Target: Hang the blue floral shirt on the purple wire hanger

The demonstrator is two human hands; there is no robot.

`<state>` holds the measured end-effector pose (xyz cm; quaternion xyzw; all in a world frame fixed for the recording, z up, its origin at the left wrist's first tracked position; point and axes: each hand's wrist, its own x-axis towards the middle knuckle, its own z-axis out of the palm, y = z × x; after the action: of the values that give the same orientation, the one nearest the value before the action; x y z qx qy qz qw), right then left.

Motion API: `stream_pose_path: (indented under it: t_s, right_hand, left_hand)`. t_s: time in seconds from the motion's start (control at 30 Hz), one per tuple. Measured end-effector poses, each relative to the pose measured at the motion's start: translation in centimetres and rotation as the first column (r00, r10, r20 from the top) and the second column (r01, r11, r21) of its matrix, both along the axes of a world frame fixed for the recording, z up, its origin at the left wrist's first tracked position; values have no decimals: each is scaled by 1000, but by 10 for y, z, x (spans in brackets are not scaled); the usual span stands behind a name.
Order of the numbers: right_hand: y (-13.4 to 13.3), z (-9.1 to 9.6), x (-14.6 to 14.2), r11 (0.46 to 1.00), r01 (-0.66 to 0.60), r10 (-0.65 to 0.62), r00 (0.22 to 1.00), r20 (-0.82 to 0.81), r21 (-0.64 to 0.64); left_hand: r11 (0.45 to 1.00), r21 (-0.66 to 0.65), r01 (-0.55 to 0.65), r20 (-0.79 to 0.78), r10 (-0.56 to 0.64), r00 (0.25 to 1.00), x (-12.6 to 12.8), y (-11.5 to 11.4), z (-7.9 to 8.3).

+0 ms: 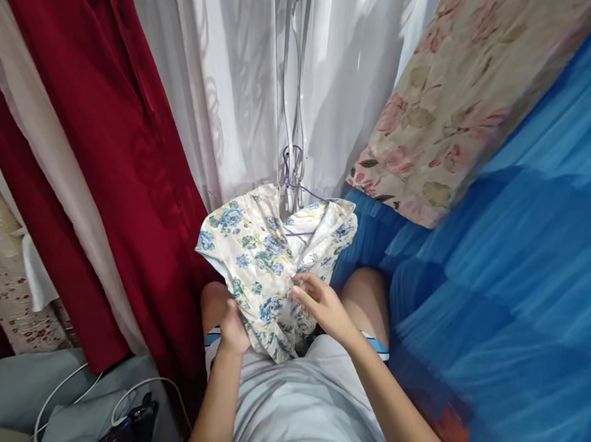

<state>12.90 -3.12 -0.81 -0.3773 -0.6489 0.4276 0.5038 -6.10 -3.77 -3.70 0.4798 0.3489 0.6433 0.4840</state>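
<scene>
A white sleeveless blouse (258, 245) with blue flowers and green leaves hangs on a purple hanger (304, 191), its lower part over my lap. My left hand (235, 329) holds the blouse's left side edge, thumb on top; the other fingers are hidden beneath the cloth. At the front opening, below the V-shaped neckline, my right hand (323, 306) has its thumb and forefinger on the fabric in a loose pinch. What lies between those fingertips is too small to make out. The hanger's hook meets a hanging strip of metal-looking rings or hooks (296, 114).
Red drapes (114, 143) hang at the left, white curtains (244, 78) straight ahead. A pink-flowered cloth (422, 115) and blue tulle (497, 280) crowd the right. At lower left, a white cable (150, 380) and a black device (130, 427) lie on a grey-green cushioned surface (20, 384).
</scene>
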Motion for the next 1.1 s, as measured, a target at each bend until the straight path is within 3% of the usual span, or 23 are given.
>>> stream_pose_path:
  t_s: [0.13,0.2,0.33,0.53,0.73,0.93,1.0,1.1]
  right_hand:
    - [15,13,-23,999,13,-14,1000,10,41]
    - [18,4,-26,993,114,-114,992,-54,4]
    - [21,-19,-19,955,296,-297,949,-106,-27]
    - [21,-19,-17,985,175,-175,981,-87,-6]
    - [19,-17,-17,974,221,-225,957,-182,-45]
    - [13,-11,-19,987,160,-163,959,-231,-32]
    - [11,-8,-16,986,159,-165,959,-232,-45]
    - [8,-9,-10,989,129,-141,965,-221,-68]
  left_hand:
    - [988,-157,-5,253,45,966,15,0,-14]
    - [978,-201,-50,295,109,949,22,-1,-14]
    - [983,-170,-73,271,118,955,24,-6,-13]
    - [981,-178,-79,245,122,962,20,-9,-10]
    - [964,-156,-216,170,241,955,14,-11,-7]
    - [983,-175,-64,178,96,979,26,-17,-8]
    - [981,-145,-131,137,152,979,21,-12,-10]
    - [915,-33,-401,36,402,915,3,2,-16]
